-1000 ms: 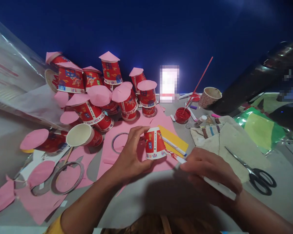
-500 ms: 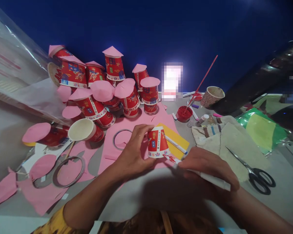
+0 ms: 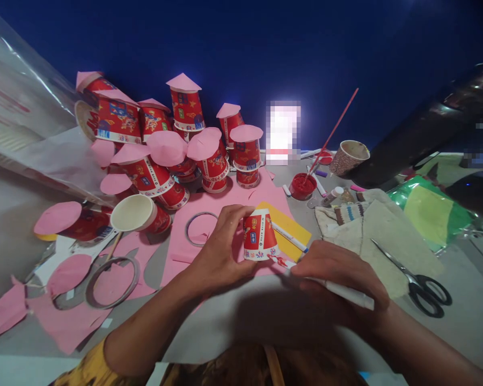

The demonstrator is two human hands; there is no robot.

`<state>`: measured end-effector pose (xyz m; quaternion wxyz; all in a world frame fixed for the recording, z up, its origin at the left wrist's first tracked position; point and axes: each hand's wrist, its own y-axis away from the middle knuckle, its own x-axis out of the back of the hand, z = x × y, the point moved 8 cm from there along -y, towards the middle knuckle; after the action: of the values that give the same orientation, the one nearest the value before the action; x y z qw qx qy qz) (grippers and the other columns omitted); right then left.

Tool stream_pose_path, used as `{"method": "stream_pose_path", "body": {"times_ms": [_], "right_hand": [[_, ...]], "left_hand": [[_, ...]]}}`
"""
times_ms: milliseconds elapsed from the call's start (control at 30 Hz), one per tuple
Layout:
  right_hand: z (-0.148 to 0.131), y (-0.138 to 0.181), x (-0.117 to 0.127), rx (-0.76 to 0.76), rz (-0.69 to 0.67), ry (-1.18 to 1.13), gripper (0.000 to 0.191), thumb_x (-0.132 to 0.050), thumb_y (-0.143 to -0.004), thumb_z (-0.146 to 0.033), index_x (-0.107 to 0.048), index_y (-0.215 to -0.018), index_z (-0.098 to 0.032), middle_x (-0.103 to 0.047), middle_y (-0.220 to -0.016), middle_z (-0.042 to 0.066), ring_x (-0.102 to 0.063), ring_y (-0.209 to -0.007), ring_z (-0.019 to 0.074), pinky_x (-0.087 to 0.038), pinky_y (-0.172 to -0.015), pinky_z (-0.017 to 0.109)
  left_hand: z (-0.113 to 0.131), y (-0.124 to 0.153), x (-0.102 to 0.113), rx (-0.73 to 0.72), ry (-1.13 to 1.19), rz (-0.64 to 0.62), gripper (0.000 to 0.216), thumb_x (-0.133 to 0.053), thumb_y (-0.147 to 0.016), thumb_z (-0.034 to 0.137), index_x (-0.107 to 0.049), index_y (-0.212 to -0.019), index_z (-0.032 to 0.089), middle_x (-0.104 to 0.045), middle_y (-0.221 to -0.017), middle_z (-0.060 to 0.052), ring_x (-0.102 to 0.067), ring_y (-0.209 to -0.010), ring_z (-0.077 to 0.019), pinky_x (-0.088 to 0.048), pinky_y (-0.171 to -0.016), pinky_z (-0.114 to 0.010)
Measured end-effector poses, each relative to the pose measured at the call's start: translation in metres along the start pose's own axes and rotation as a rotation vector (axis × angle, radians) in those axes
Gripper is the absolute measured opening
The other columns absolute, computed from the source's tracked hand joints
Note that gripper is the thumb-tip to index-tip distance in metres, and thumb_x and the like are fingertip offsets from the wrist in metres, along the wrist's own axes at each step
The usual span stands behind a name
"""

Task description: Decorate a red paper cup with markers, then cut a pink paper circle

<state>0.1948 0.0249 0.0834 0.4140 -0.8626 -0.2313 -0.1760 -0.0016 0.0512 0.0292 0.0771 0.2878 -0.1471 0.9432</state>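
Observation:
A red printed paper cup (image 3: 260, 235) stands upside down on pink paper (image 3: 229, 214). My left hand (image 3: 219, 252) is wrapped round its left side and top, holding it in place. My right hand (image 3: 338, 273) is closed on a white marker (image 3: 338, 289), and the marker's red tip touches the base of the cup on its right side. A second white pen (image 3: 290, 237) lies on a yellow card (image 3: 287, 228) just behind the cup.
Several red cups capped with pink paper cones (image 3: 185, 128) are piled at the back left. An open cup (image 3: 134, 213) lies on its side. Metal rings (image 3: 111, 281) rest on pink scraps. Scissors (image 3: 421, 281), a cloth bag (image 3: 370, 225), a red paint pot (image 3: 301, 186) and a brown cup (image 3: 348, 157) sit right.
The view has shifted slightly. My right hand has brought the marker tip closer against the cup's base. My left hand keeps its hold on the cup.

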Motion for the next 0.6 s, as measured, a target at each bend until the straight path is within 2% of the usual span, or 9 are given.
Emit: {"method": "stream_pose_path", "body": {"times_ms": [200,367,600], "right_hand": [[0.0014,0.0024,-0.0002,0.005,0.002,-0.015,0.026,-0.064,-0.093,-0.007,-0.071,-0.115,-0.019,-0.079,-0.084,0.005,-0.073,-0.066,0.0192,-0.057,-0.06,0.031],[0.003,0.0021,-0.0023,-0.015,-0.035,-0.023,0.022,-0.066,-0.095,-0.01,-0.072,-0.114,-0.019,-0.08,-0.085,0.005,-0.074,-0.07,0.0189,-0.058,-0.064,0.031],[0.0017,0.0012,0.0039,0.014,0.05,-0.019,0.025,-0.066,-0.094,-0.009,-0.072,-0.115,-0.02,-0.081,-0.083,0.005,-0.073,-0.066,0.02,-0.057,-0.062,0.032]], "left_hand": [[0.0009,-0.0001,0.0,0.009,0.0,-0.007,0.08,-0.087,-0.076,0.032,-0.046,-0.144,0.031,-0.053,-0.143,-0.012,-0.055,-0.135,-0.0338,-0.053,-0.115,-0.056],[0.0031,0.0003,-0.0012,-0.019,-0.006,-0.014,0.079,-0.087,-0.078,0.032,-0.044,-0.145,0.03,-0.053,-0.143,-0.012,-0.055,-0.135,-0.0333,-0.053,-0.114,-0.055],[0.0018,0.0,-0.0015,-0.009,0.011,-0.014,0.078,-0.088,-0.079,0.039,-0.045,-0.144,0.031,-0.052,-0.143,-0.011,-0.055,-0.135,-0.0327,-0.054,-0.114,-0.055]]}}
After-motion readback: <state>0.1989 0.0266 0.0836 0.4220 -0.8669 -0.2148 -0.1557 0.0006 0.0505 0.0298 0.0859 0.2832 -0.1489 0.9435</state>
